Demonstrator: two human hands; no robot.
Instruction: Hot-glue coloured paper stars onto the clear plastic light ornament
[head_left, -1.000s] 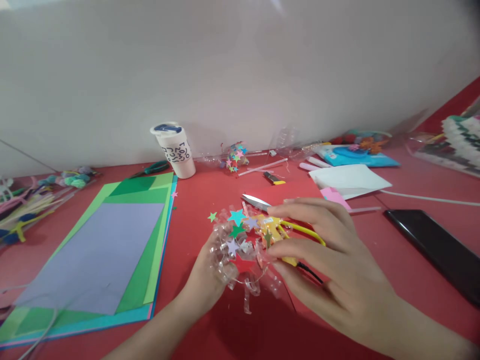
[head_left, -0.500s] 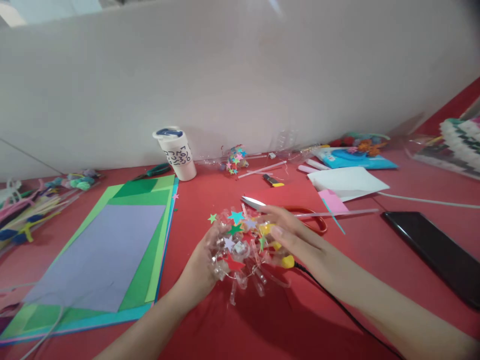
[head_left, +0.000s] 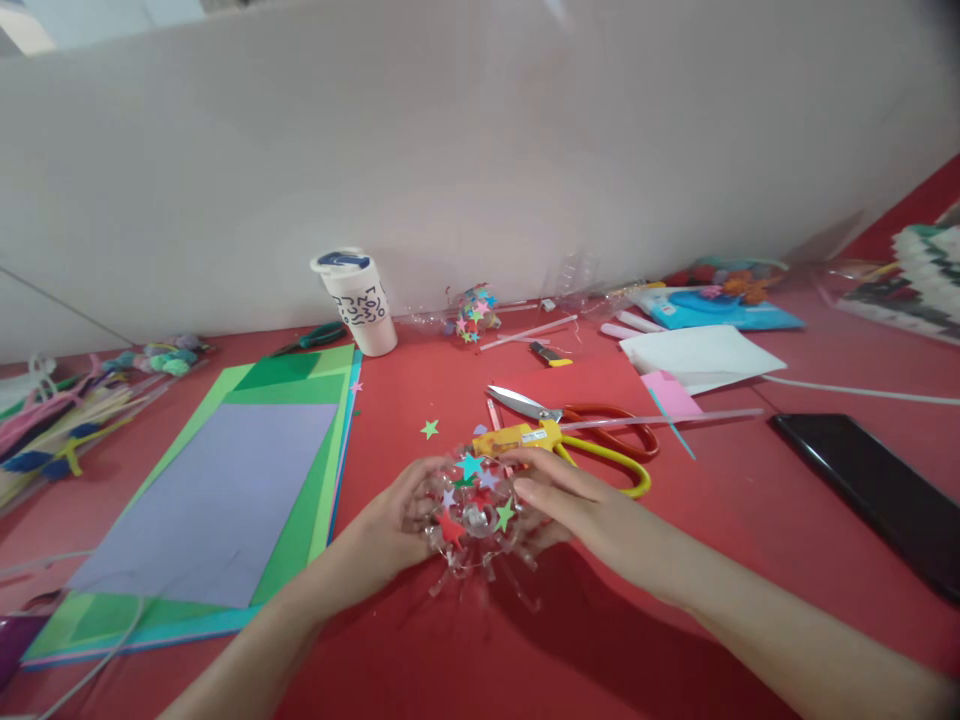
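Between my two hands is a clear plastic craft ornament (head_left: 478,520), with bright paper stars on top and clear strips hanging below. My left hand (head_left: 409,515) curls round its left side. On the other side, my right hand (head_left: 559,500) has its fingers against the ornament, some of them hidden behind it. Just behind lies a yellow glue gun (head_left: 517,438), partly covered by my right hand. Red-handled scissors (head_left: 611,428) rest beyond it, blades pointing left. A loose green paper star (head_left: 429,430) lies behind my left hand.
Stacked coloured sheets (head_left: 217,500) cover the left of the red table. A white cup (head_left: 360,305) stands behind, near a second starred ornament (head_left: 474,315). To the right are a black phone (head_left: 870,500), white paper (head_left: 701,358) and a cutter (head_left: 550,354).
The glue gun, earlier at my right hand with its black cord trailing, now lies on the table by the scissors. The ornament has turned slightly, and my right hand has closed in on it.
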